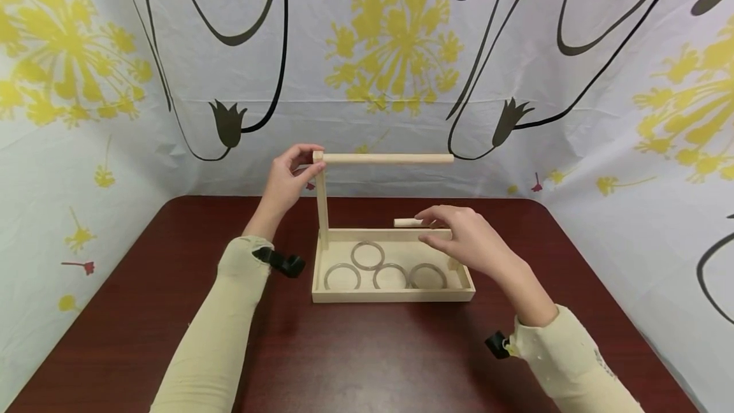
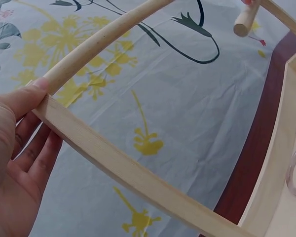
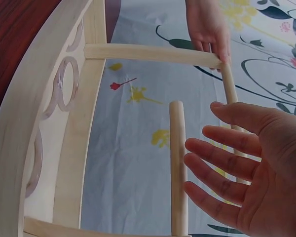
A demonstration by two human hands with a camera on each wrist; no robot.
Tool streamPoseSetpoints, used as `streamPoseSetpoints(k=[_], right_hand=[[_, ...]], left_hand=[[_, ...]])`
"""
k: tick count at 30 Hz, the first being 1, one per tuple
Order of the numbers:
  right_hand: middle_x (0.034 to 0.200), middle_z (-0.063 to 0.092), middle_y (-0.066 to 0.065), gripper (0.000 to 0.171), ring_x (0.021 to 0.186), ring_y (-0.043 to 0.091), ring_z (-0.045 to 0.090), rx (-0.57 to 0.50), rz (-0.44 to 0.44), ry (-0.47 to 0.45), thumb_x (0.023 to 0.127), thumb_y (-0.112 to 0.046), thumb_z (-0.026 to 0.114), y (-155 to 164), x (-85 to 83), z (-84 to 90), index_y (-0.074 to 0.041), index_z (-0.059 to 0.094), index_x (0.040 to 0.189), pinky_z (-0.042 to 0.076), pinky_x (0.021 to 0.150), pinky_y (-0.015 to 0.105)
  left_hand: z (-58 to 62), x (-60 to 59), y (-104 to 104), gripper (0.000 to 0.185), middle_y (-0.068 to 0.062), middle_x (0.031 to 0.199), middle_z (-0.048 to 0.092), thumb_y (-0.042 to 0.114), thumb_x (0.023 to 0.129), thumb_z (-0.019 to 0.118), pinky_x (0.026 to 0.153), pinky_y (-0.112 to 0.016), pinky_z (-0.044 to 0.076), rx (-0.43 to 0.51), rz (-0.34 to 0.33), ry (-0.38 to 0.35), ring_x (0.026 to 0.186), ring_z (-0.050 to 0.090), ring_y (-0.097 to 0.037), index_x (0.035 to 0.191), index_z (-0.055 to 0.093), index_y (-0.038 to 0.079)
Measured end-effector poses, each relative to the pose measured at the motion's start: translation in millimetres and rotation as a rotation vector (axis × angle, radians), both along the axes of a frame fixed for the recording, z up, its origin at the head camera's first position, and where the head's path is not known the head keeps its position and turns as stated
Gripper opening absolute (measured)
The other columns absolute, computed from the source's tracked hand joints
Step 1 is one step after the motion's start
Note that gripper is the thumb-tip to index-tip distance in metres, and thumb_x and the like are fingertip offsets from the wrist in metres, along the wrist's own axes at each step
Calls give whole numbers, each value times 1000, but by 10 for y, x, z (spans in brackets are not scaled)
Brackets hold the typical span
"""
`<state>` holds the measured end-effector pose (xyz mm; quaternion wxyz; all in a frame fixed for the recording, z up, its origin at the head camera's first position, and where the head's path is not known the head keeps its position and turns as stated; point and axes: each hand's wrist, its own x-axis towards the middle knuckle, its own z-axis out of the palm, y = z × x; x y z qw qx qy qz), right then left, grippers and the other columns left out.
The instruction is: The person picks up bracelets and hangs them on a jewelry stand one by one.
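A shallow wooden tray (image 1: 392, 297) holds several clear rings (image 1: 367, 255) lying on its bottom. At its left end stands a wooden post (image 1: 322, 202), with a long dowel (image 1: 390, 159) running rightward from the top. My left hand (image 1: 287, 177) pinches the corner where post and dowel meet, thumb by the dowel's end and fingers behind the post. Over the tray's right side is my right hand (image 1: 467, 238), fingers spread and slightly bent. Its fingertips lie close beside a shorter-looking dowel (image 3: 177, 168); contact cannot be told. The post (image 3: 89, 232) bearing that dowel is mostly hidden by the hand in the head view.
The tray sits on a dark red-brown table (image 1: 367, 355). Behind and at both sides hangs a white cloth (image 1: 367, 126) printed with yellow flowers. Black cameras (image 1: 281, 262) are strapped to both wrists over cream sleeves.
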<state>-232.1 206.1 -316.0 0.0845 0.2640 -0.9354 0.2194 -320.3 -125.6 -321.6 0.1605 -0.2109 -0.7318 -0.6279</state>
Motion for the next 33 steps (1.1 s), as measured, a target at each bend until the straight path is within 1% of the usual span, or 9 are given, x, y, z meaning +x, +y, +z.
streamPoseSetpoints(k=[5,8,10,11,13,17,24,31,33], right_hand=[[106,73,-2,30,102,20,71,-11,1,-3,91,-28,73,-41,24,-24,-18,71,119,56,85,44],[107,73,-3,30,102,18,70,2,-3,2,91,-29,74,-68,32,-50,-18,71,118,49,87,48],[107,73,-4,28,102,17,70,2,2,6,90,-28,74,-88,35,-66,-19,71,117,42,85,48],[107,73,-3,28,101,17,70,1,7,10,90,-28,74,-100,37,-71,-19,71,116,41,84,47],[107,73,-2,28,101,18,70,-8,23,14,90,-27,75,-121,35,-91,-18,71,116,44,85,44],[107,73,1,29,101,21,71,-32,58,16,90,-25,75,-168,30,-141,-15,70,117,56,87,42],[112,73,4,33,101,25,70,-85,99,-37,90,-22,75,-262,38,-260,-12,69,121,56,91,44],[113,74,1,32,99,19,71,-39,91,-13,90,-27,75,-369,56,-369,-13,70,118,55,87,41],[113,73,1,32,99,20,70,-34,96,-9,89,-27,75,-392,47,-412,-13,70,118,55,88,41]], left_hand=[[-7,-4,2,34,-8,106,62,10,96,66,56,-20,51,-13,-3,-2,84,63,-5,126,60,-4],[-16,-13,0,34,-6,106,62,10,96,66,56,-20,51,-12,-4,-9,83,63,-4,127,60,-4],[-15,-16,-1,34,-4,105,62,10,96,66,56,-20,51,-8,-7,-12,83,63,-5,127,60,-3],[-11,-13,-1,34,-3,105,62,10,96,66,56,-20,51,-10,-7,-12,83,63,-4,127,60,-3],[-4,-12,1,33,-2,105,62,10,96,66,57,-20,51,-12,-8,-9,83,63,-4,126,61,-2],[4,-13,3,33,-1,103,62,10,96,66,57,-20,50,-16,-4,-9,83,63,-4,126,61,-3],[1,-9,-1,32,0,101,62,10,96,67,56,-20,48,-4,5,-15,82,64,-5,125,62,-1],[-7,-24,-8,33,1,101,61,10,96,67,56,-20,49,-1,3,-17,81,63,-4,126,61,-3],[-6,-26,-11,33,0,101,61,9,96,67,57,-20,49,-1,0,-18,81,64,-5,126,61,-3]])
